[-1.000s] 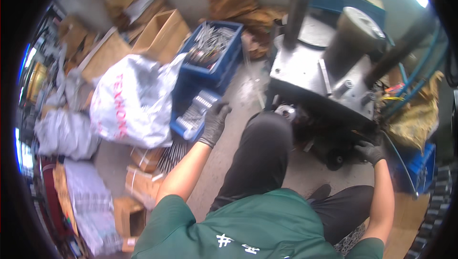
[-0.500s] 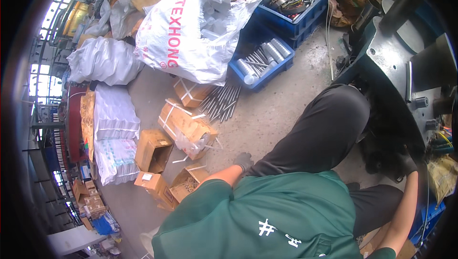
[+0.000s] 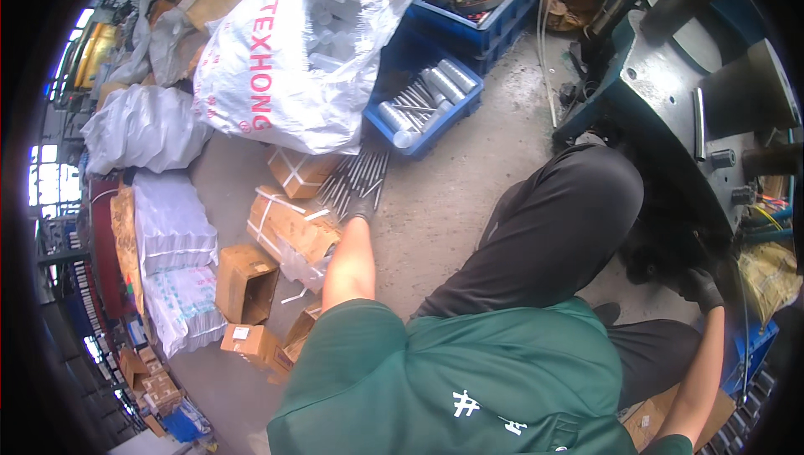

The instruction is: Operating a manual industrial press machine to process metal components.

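Note:
My left hand, in a dark grey glove, reaches out to a pile of thin metal rods on the floor. It is at the near end of the rods; its fingers blend into them, so whether it grips any is unclear. On the right, my right hand, gloved in black, is low beside the dark underside of a green metal machine. Shadow hides its fingers and whatever they touch. A short metal rod lies on the machine's top, next to a threaded metal stub.
Beyond the rods stand a blue bin of metal rods and cylinders and a blue crate of metal parts. A white woven sack and cardboard boxes lie to the left. My bent knee is between my hands.
My left hand has moved forward and left from beside my thigh to the metal rods, the arm stretching out. My right hand stays low by the machine. The whole view has shifted slightly.

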{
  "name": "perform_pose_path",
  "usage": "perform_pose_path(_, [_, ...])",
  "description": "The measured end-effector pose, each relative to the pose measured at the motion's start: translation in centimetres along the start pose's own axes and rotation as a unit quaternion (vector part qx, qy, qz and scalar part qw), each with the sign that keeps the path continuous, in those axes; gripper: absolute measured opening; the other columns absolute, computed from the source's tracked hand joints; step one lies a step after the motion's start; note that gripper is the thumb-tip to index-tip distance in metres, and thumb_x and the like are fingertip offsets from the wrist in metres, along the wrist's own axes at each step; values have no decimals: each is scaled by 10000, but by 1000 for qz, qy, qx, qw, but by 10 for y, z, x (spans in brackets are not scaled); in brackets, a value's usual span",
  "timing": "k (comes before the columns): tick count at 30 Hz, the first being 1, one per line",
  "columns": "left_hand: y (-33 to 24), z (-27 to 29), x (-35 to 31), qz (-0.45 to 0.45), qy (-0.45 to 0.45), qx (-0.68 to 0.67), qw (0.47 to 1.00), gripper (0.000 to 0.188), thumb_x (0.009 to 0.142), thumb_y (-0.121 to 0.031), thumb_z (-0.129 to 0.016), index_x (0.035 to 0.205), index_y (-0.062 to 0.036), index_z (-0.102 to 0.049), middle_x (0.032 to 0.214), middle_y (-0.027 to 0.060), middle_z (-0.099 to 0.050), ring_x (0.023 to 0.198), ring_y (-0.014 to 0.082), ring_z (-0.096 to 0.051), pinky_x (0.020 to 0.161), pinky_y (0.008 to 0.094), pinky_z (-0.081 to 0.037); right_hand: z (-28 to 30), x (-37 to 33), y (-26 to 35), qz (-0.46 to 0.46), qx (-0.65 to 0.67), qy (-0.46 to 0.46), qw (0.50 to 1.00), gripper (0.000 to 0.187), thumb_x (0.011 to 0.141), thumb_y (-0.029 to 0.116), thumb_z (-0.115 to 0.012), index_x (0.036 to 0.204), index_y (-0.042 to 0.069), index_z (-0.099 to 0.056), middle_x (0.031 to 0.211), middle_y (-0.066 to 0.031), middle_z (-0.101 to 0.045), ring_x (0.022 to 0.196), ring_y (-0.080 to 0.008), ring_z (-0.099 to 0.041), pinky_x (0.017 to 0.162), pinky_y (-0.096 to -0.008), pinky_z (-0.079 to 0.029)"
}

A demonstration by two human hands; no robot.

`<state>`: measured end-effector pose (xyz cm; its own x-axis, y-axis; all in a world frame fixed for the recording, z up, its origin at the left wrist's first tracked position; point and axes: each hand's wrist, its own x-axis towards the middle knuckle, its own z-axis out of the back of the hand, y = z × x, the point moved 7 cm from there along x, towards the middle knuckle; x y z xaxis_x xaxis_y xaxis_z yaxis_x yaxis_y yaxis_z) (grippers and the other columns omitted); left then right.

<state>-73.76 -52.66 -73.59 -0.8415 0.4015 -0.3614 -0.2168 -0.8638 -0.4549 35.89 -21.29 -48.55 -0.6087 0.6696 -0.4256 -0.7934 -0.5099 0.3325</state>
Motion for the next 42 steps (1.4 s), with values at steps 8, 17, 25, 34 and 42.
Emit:
perform_pose_path(8, [38, -41, -14, 274, 208, -332, 878, 218, 1009, -364, -588, 1139, -190, -604, 834, 47, -585, 681, 247, -557, 668, 513, -499, -12, -13, 92, -434, 505, 24, 746, 440, 952, 274, -769, 1321, 73, -637, 942, -113, -732, 724, -238, -732, 587, -343, -563])
perform_pose_path(17, [2, -122, -88, 312, 177, -367, 858, 220, 982, -319, -618, 1105, -137, -623, 788, 103, -616, 589, 234, -581, 500, 378, -444, -1, -48, 93, -439, 472, -17, 765, 451, 1024, 372, -665, 1361, 76, -621, 940, -115, -747, 675, -221, -719, 570, -311, -530])
perform_pose_path(25, [11, -55, -65, 259, 18, -547, 796, 253, 987, -354, -621, 1100, -142, -699, 699, 47, -570, 538, 205, -541, 465, 365, -409, 32, -2, 156, -300, 451, -62, 838, 385, 1026, 315, -651, 1280, 27, -676, 1033, -132, -755, 794, -206, -744, 711, -322, -583])
perform_pose_path(34, [-406, 106, -204, -395, 32, -493, 775, 228, 1054, -179, -591, 1221, -31, -639, 1027, 86, -615, 931, 235, -630, 831, 376, -528, 127, -11, 198, -196, 319, -227, 899, 404, 971, 260, -723, 1288, 9, -703, 1190, -206, -741, 1175, -361, -688, 1016, -400, -556])
perform_pose_path(42, [-676, 102, -513, -660, 242, -490, 516, 169, 1061, -4, -535, 1202, -43, -619, 1173, 136, -623, 1047, 243, -680, 889, 348, -592, 206, 14, 167, -114, 318, -566, 753, 526, 868, -105, -543, 1371, 20, -636, 1251, -144, -722, 1128, -216, -710, 997, -349, -553])
